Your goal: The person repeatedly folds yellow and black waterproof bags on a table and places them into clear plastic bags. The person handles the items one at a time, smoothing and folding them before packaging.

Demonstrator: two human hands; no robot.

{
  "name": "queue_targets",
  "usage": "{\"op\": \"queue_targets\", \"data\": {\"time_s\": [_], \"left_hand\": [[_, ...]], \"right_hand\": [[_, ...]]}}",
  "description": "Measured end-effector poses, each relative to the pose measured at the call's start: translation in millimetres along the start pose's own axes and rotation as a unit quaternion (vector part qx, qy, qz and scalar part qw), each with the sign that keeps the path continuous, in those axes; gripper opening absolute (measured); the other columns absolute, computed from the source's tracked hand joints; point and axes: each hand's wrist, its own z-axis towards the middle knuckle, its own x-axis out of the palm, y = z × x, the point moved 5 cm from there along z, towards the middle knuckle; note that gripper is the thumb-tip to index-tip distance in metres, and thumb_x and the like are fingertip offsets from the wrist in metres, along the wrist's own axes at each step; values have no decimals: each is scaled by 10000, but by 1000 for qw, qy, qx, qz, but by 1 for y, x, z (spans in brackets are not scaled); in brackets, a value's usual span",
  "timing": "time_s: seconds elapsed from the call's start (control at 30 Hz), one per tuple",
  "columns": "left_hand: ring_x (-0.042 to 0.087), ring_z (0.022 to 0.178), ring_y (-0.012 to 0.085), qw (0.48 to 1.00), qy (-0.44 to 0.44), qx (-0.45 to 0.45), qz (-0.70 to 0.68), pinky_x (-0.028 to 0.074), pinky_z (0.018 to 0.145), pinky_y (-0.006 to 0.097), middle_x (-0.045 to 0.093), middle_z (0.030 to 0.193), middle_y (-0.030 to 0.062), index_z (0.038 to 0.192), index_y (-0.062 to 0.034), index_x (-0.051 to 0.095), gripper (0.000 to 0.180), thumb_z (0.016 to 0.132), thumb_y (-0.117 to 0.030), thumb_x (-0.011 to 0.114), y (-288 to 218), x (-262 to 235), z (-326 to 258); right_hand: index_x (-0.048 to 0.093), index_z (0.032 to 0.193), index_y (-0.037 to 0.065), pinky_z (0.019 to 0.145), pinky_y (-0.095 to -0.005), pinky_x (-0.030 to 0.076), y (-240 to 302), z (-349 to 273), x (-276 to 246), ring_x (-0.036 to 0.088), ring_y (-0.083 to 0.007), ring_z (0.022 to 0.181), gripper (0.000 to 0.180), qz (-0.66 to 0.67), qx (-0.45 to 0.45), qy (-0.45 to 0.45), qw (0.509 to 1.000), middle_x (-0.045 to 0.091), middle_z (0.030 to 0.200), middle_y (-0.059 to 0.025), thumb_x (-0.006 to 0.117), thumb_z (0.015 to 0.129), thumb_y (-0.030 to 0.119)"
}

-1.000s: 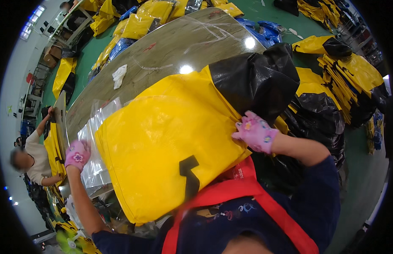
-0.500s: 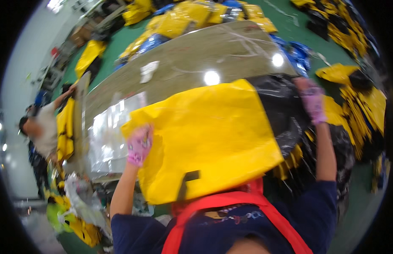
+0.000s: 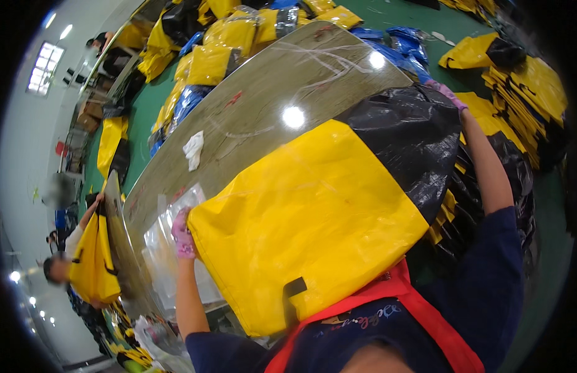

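A large yellow bag-like piece of coated sheet (image 3: pixel 313 211) with a shiny black end (image 3: pixel 406 133) lies stretched across the near part of the table, over its front edge and against my body. A short black strap sits near its lower edge. My left hand (image 3: pixel 183 235), in a pink patterned glove, grips the bag's left corner. At the far right, my right hand (image 3: pixel 448 95), gloved alike, holds the outer edge of the black end; its fingers are partly hidden behind the material.
Clear plastic sheets (image 3: pixel 161 248) lie left of the bag on the table (image 3: pixel 251 105), with a crumpled white scrap (image 3: pixel 193 150) beyond. Wrapped yellow bundles (image 3: pixel 229 37) line the far side. Yellow-black pieces (image 3: pixel 518 93) are piled at right. Another person at left handles a yellow piece (image 3: pixel 96 255).
The bag is spread flatter and tilts more, its black end swung away from me. My left hand has moved slightly left and down, my right hand farther off. The view has turned.
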Motion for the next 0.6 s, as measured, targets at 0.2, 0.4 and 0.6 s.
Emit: {"op": "queue_targets", "data": {"time_s": [0.2,0.4,0.6], "left_hand": [[629,861,178,997,-68,30,-16,503,769,307,663,876,120,959,40,623,184,908,-118,544,-39,-34,-9],[602,813,325,845,20,204,494,477,709,379,637,893,173,1105,-80,659,315,811,-28,558,0,-13,-2],[415,1305,327,835,27,240,494,329,1089,378,474,1381,160,1370,-61,453,550,835,-29,575,-215,31,-7]], "right_hand": [[556,791,29,603,-345,419,-9,-4,-53,481,-258,600,314,70,28,-316,946,520,671,-143,592,912,316],[601,964,38,769,-312,465,-52,19,-5,596,-293,825,242,58,47,-207,976,624,878,-152,573,927,276],[526,1314,116,1043,-331,374,85,-21,-89,512,-193,1208,537,148,-20,-12,989,568,1283,-71,587,894,446]]}}
